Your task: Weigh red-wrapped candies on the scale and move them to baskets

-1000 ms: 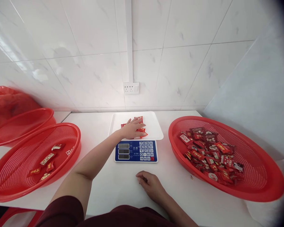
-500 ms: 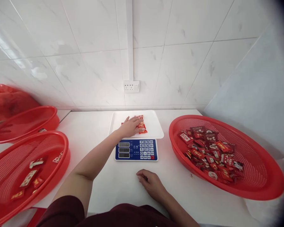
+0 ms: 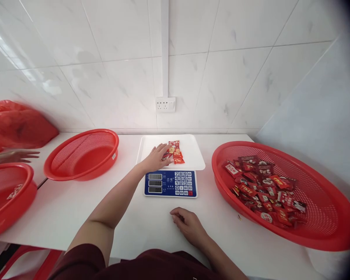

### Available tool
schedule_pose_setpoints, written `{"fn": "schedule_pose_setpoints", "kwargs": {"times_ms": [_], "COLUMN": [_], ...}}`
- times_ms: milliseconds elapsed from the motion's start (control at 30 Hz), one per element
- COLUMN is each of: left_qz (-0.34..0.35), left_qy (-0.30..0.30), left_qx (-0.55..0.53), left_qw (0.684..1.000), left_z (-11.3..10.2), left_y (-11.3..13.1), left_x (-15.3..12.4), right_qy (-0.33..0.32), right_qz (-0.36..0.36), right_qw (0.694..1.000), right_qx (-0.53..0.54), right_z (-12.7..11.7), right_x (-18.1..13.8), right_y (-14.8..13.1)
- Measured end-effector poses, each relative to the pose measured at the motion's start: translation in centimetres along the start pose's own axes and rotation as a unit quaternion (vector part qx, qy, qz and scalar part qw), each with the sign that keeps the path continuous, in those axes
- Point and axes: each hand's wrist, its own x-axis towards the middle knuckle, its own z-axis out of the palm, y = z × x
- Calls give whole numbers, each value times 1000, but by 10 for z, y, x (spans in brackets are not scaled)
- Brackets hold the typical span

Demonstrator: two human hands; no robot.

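My left hand [image 3: 157, 157] reaches over the white weighing tray [image 3: 192, 155] of the scale, fingers spread at the left side of several red candy packets [image 3: 176, 151]. Its fingertips touch or hover just over them; which one I cannot tell. Part of the packets is hidden under the hand. In front of the tray is the scale's blue panel [image 3: 170, 183] with number keys and three small displays. On the white table [image 3: 146, 225] near me rests my right hand [image 3: 189, 225], fingers loosely curled in, with nothing visible in it.
To the right stands a large red basket [image 3: 332, 217] of wrapped candies. At the left are a bare-bottomed red basket [image 3: 111, 155] and another red basket [image 3: 26, 186], with a co-worker's hand [image 3: 17, 155] behind it. A red plastic bag [image 3: 20, 122] lies farther back by the tiled wall.
The back-left basket has moved right, and the front-left one has shifted left. A co-worker's hand has appeared there. My left hand has drawn slightly off the packets, uncovering more of them.
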Motion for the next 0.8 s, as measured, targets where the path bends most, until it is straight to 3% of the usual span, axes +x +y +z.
{"fn": "schedule_pose_setpoints", "kwargs": {"times_ms": [133,233,300,367,500,667,800], "left_qz": [-20,-114,-205,-301,-439,-436,-371], "left_qy": [87,177,205,191,74,43,82], "left_qx": [25,87,129,158,126,115,104], "left_qw": [996,974,948,921,886,892,919], "left_z": [-15,-33,-45,-54,-59,-54,-54], "left_y": [-1,-19,-37,-52,-66,-54,-41], "left_x": [-15,-42,-65,-88,-124,-141,-125], "right_qy": [-1,-7,-11,-15,-14,-4,4], "right_qz": [5,7,5,4,6,6,8], "right_qw": [1000,1000,1000,1000,1000,1000,1000], "right_qx": [-3,-11,-16,-18,-18,-9,-6], "right_z": [0,-1,-1,-2,-2,-1,-1], "right_x": [0,0,0,0,0,0,1], "right_y": [1,-1,-3,-5,-5,-4,-5]}}
